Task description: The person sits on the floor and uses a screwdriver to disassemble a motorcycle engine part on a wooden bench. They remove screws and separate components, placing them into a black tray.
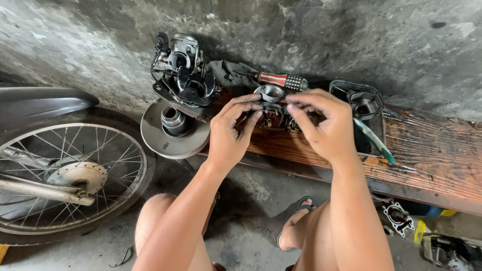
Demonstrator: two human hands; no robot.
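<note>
While gripped: carburetor [273, 116], both hands.

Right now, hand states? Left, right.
Left hand: fingers closed on the small metal part.
Right hand: fingers pinching the same part.

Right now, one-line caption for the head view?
Both hands, left hand and right hand, grip a small carburetor body over a wooden plank.

Red-and-white striped screwdriver handle [281, 80]
</note>
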